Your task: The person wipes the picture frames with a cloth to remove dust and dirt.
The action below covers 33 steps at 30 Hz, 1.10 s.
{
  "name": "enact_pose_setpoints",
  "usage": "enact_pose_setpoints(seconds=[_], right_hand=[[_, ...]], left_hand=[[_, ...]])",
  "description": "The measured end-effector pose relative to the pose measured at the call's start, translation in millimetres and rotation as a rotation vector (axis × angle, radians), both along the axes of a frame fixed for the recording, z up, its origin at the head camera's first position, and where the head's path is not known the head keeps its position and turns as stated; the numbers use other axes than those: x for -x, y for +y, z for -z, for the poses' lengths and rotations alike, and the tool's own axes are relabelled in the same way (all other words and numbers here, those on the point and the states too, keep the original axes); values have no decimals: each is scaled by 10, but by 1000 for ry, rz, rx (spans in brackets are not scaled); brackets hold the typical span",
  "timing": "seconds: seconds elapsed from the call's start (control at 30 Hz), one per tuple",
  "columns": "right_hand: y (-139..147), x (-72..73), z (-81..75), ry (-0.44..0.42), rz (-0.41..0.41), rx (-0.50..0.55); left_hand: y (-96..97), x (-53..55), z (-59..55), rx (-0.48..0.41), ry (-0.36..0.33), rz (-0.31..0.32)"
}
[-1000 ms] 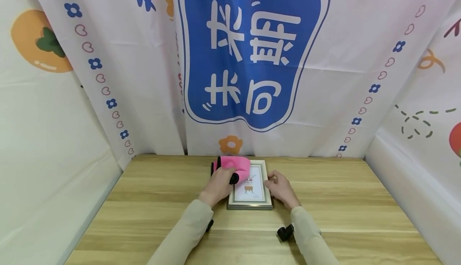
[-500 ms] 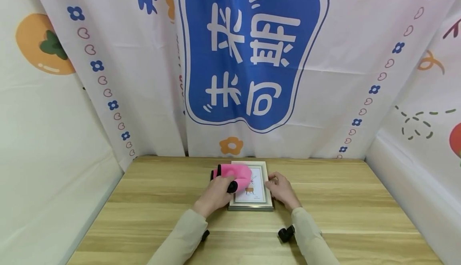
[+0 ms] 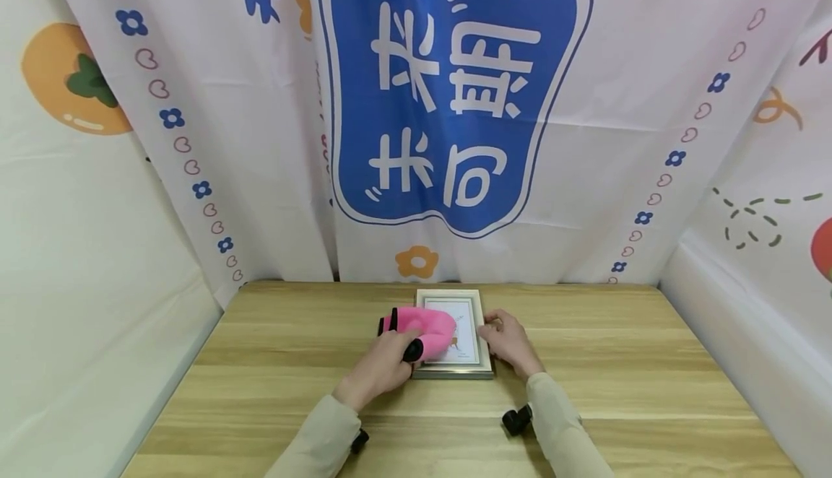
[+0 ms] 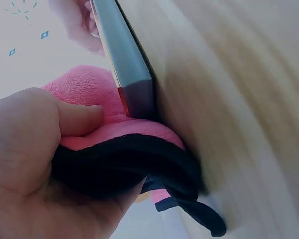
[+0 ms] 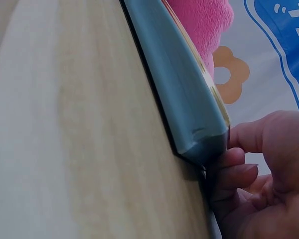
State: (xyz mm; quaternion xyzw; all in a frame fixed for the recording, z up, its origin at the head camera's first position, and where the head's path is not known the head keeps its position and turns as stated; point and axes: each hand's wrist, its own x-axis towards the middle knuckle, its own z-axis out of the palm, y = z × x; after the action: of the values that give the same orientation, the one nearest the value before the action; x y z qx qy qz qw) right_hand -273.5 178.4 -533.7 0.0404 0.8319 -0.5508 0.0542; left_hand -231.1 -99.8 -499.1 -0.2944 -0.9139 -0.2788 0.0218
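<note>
A picture frame [image 3: 464, 370] with a pale border and a small drawing lies flat on the wooden table. My left hand [image 3: 378, 370] grips a pink plush cloth [image 3: 435, 326] with black edging, which covers the left part of the picture. In the left wrist view, the thumb presses into the cloth [image 4: 89, 82], which drapes over the edge of the frame [image 4: 127, 55]. At the frame's right side, my right hand [image 3: 510, 342] holds the edge. The right wrist view shows its thumb and curled fingers at the side of the frame [image 5: 184, 84].
The wooden table [image 3: 604, 362] extends on both sides of the frame. Behind it hangs a white printed curtain [image 3: 604, 175] with a blue panel. Pale fabric walls [image 3: 97, 247] stand left and right. A black device [image 3: 516, 420] sits by the right sleeve.
My left hand has drawn the pink cloth toward me along the frame's left side, uncovering the frame's far left corner. The right hand and the frame stay put.
</note>
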Motion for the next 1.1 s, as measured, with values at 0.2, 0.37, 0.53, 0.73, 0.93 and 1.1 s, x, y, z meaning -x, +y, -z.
enact_pose_setpoints(seconds=[0.2, 0.37, 0.53, 0.73, 0.93, 1.1], right_hand=[[-15, 30, 1, 4, -15, 14], [-11, 42, -4, 9, -28, 22], [32, 34, -28, 18, -19, 10], [47, 25, -30, 14, -21, 13], [36, 19, 7, 9, -8, 27], [18, 14, 22, 3, -7, 34]], left_hand=[[-88, -133, -45, 27, -22, 18], [-108, -253, -102, 72, -13, 16], [-80, -318, -181, 71, 3, 38], [-148, -285, -332, -21, -136, 149], [-318, -199, -550, -98, -336, 207], [-458, -49, -739, -223, -357, 138]])
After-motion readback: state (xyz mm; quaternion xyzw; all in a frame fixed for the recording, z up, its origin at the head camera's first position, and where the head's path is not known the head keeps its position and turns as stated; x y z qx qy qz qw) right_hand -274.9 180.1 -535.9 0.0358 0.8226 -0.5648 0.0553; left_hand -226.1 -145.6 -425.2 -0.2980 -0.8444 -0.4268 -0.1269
